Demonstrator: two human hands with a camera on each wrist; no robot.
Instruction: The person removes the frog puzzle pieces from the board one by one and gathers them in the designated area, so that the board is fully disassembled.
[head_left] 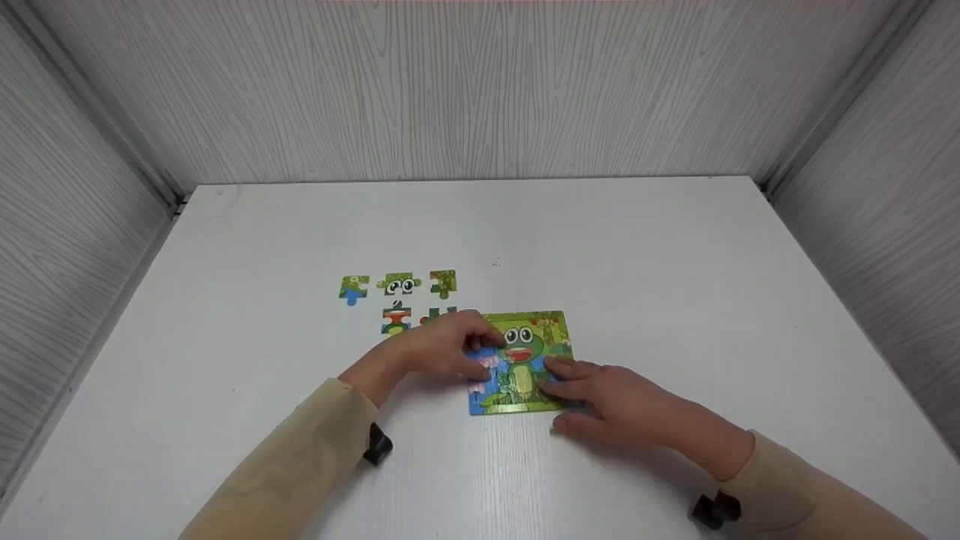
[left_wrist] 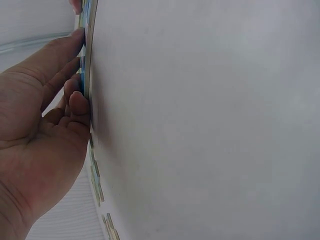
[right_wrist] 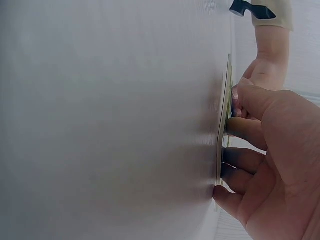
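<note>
Right hand (head_left: 615,399) rests outstretched fingers on the frog puzzle (head_left: 520,371), right of loose pieces (head_left: 399,284), left hand (head_left: 442,343) touching its left side (whether pinching, can't tell): lopsided pressure could pop it apart.

Head view: left hand (head_left: 446,343) hides frog puzzle's (head_left: 523,364) upper left corner, part of a loose piece (head_left: 433,313). Right hand (head_left: 626,401) covers some of its right side. Both sleeves (head_left: 289,457) cut by bottom edge. Specks (head_left: 496,262) on table (head_left: 637,247) too small to identify. Wrist views: puzzle edge-on, picture unreadable; nearer hand cropped.
</note>
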